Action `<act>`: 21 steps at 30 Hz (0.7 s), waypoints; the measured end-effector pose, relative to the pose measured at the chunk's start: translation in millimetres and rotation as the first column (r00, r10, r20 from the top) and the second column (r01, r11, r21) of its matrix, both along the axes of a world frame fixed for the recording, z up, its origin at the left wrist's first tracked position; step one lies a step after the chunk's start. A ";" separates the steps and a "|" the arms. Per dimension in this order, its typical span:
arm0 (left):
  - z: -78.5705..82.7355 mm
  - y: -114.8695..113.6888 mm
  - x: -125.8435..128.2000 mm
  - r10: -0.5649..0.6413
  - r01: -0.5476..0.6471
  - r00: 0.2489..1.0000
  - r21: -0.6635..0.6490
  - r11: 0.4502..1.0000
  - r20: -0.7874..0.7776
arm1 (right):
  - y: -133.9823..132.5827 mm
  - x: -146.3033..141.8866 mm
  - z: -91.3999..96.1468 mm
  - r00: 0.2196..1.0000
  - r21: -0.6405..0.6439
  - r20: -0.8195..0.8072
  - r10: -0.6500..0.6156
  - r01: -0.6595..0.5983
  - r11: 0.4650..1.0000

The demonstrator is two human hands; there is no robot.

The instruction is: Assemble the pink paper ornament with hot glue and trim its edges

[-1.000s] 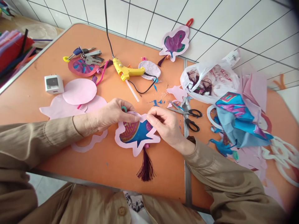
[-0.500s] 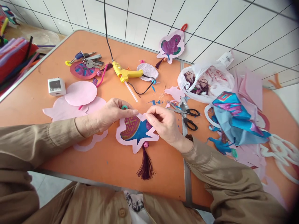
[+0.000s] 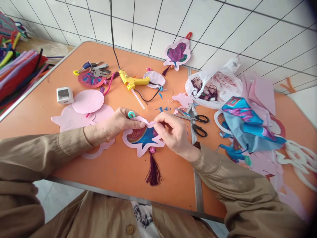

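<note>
At the orange table's [image 3: 99, 172] near side: a pink-bordered ornament [image 3: 146, 138], its middle blue and purple, spanning both hands.
Left hand [image 3: 114, 123]: thumb and finger clamped on the upper pink edge, beside a green loop [image 3: 131, 114].
Right hand [image 3: 173, 131]: thumb and fingertips pinched together on that edge.
Tassel [image 3: 154, 170]: dark, beneath a pink bell [image 3: 152, 150].
Beyond the hands: yellow glue gun [image 3: 133, 81].

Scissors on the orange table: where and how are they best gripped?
Likely by the black finger loops, coming from the person's right: the scissors lie with both loops on that side, spread apart, while the blades point left.
</note>
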State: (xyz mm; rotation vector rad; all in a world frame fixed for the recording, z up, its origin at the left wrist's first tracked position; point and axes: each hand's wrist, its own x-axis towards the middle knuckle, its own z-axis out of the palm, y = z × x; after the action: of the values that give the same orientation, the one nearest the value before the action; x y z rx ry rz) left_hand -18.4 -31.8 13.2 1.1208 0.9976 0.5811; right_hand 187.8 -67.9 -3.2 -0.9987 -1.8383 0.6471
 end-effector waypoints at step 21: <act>9.0 -31.3 2.0 0.036 -0.040 0.997 0.051 0.998 0.070 | -16.0 -5.1 12.2 0.993 -0.198 -0.113 0.040 -0.062 0.978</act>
State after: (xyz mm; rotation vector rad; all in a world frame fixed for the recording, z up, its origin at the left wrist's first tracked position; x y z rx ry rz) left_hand -16.4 -63.1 22.2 1.1219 0.9502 0.6759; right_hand 182.6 -84.0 9.0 -1.0288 -1.7324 0.9161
